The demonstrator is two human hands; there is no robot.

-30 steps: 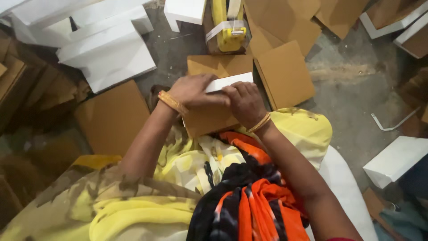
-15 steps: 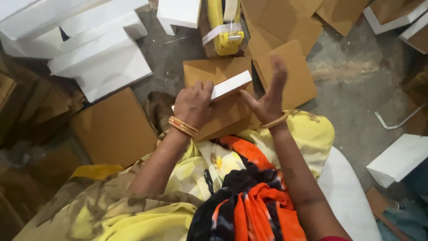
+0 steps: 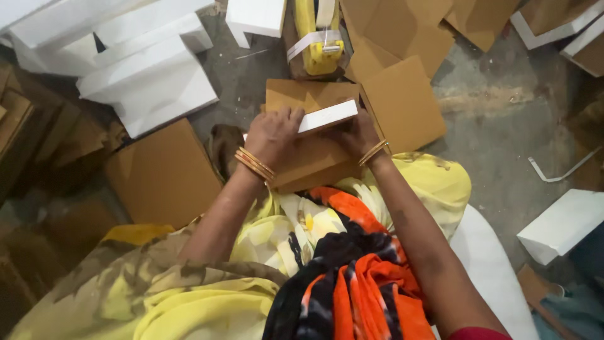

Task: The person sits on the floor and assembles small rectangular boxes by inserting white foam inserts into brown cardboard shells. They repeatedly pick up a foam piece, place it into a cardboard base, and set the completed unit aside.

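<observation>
Left hand [image 3: 275, 134]: palm down on the white strip, fingers spread and curled over its near-left end; gold bangles at the wrist.
Right hand [image 3: 360, 133]: fingers bent under the strip's right part, pressed to the card beneath; how tightly it is closed cannot be told, as the strip hides the fingertips.
White strip [image 3: 328, 116]: long narrow white piece, tilted, its right end raised toward the far right; it lies between the two hands, its left end covered by the left hand, its right end bare above the right hand.
Brown card [image 3: 309, 165]: folded cardboard piece on the person's lap, directly below the strip and both hands; a far flap stands out beyond the strip.
Loose cards [image 3: 402, 104]: flat brown squares on the floor just right of the hands, more toward the far right corner.
Brown sheet [image 3: 160, 173]: flat on the floor at the left of the lap.
White boxes [image 3: 148, 79]: stacked at the far left; one more [image 3: 560, 223] at the right edge.
Tape dispenser [image 3: 319, 38]: yellow, at the far edge, beyond the card.
Floor [image 3: 503, 138]: grey, dusty.
</observation>
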